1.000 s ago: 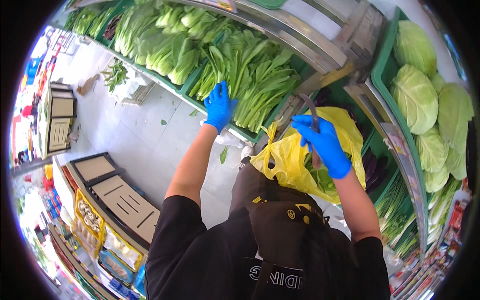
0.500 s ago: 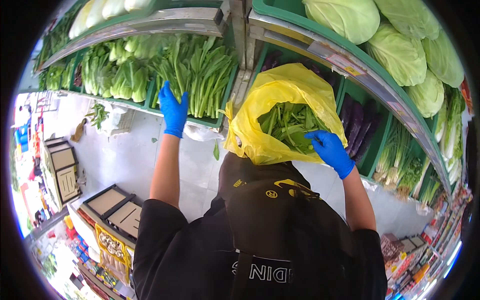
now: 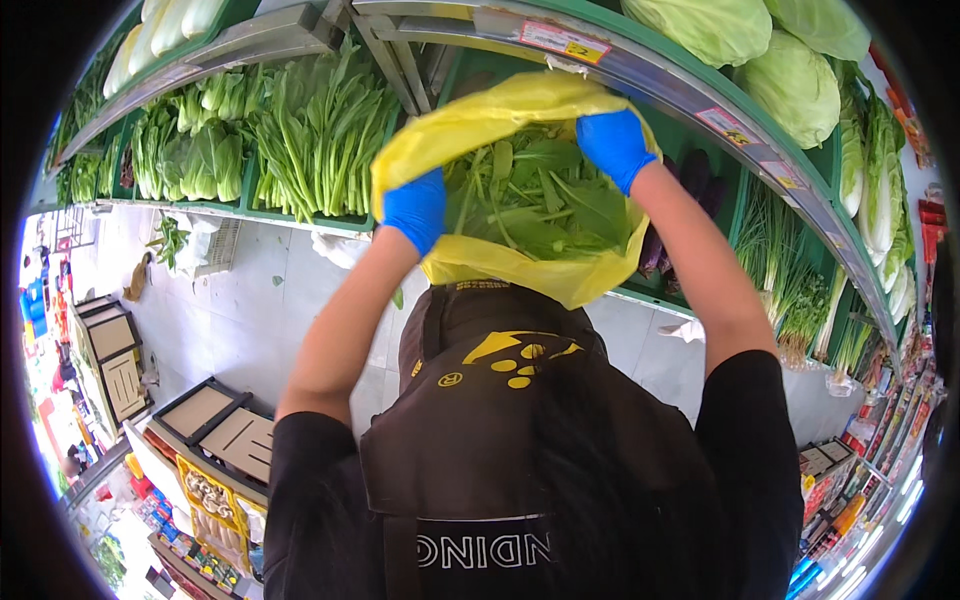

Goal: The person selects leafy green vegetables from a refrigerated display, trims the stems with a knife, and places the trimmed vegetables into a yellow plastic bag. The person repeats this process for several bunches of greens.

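Observation:
A yellow plastic bag (image 3: pixel 560 272) hangs wide open in front of my apron, with loose leafy greens (image 3: pixel 530 195) inside it. My left hand (image 3: pixel 415 210), in a blue glove, is closed on the left side of the bag's mouth. At the far right of the mouth, my right hand (image 3: pixel 612 148), also gloved in blue, grips the rim. The fingertips of both hands are partly hidden by the plastic and the leaves. Behind the bag to the right lie dark purple eggplants (image 3: pixel 697 195), partly covered by the bag and my right forearm.
Long-stemmed greens (image 3: pixel 315 135) fill a green bin on the left, beside bok choy (image 3: pixel 205 160). Spring onions (image 3: pixel 770 250) lie to the right. A metal shelf edge (image 3: pixel 690 95) curves above, with cabbages (image 3: pixel 790 90) over it. Wooden-panelled crates (image 3: pixel 225 425) stand behind on the left.
My left hand has left the long-stemmed greens and moved right onto the bag. My right hand has shifted from the leaves to the far rim. The bag's mouth is spread wider.

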Demonstrator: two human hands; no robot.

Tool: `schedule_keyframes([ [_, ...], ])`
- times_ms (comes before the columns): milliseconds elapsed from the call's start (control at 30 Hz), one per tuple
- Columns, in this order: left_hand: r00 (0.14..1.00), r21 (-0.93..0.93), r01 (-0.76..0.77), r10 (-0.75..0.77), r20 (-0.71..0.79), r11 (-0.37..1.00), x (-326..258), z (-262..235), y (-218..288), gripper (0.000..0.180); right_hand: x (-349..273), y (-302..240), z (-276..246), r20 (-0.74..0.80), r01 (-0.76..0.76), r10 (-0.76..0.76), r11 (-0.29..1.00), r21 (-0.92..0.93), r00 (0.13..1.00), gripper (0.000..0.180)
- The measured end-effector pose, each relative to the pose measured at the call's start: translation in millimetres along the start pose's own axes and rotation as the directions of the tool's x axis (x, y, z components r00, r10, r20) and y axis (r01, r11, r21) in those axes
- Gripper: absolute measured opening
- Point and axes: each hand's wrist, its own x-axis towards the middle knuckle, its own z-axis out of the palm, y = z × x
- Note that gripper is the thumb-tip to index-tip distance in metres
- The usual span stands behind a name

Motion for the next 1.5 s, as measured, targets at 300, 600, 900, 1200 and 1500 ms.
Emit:
schedule_keyframes([
  [300,0.823,-0.343,0.084,0.129,0.553,0.936,21.2,-93.7,-18.3,0.088,8.9,-11.6,-29.1,-0.045,0.141,-0.152,0.972,-0.187,0.987,0.010],
  [600,0.939,-0.357,0.084,0.046,0.341,0.930,105.0,-8.3,78.9,0.137,11.2,-13.7,-43.7,0.004,0.152,-0.152,0.985,-0.078,0.988,0.010],
  [900,0.900,-0.438,0.226,-0.014,0.436,0.870,57.0,16.9,161.1,0.060,3.8,23.3,-35.6,0.149,0.220,-0.197,0.963,-0.159,0.969,0.012],
  [1200,0.989,-0.797,0.149,-0.107,0.105,0.586,47.7,-35.8,11.0,0.051,-4.1,23.9,-42.5,-0.013,0.211,-0.216,0.964,-0.163,0.976,0.024],
  [1500,0.933,-0.940,0.341,-0.128,0.335,0.026,148.9,-63.8,47.5,0.043,7.7,12.0,-48.0,0.094,0.079,-0.075,0.996,-0.038,0.993,0.021],
])
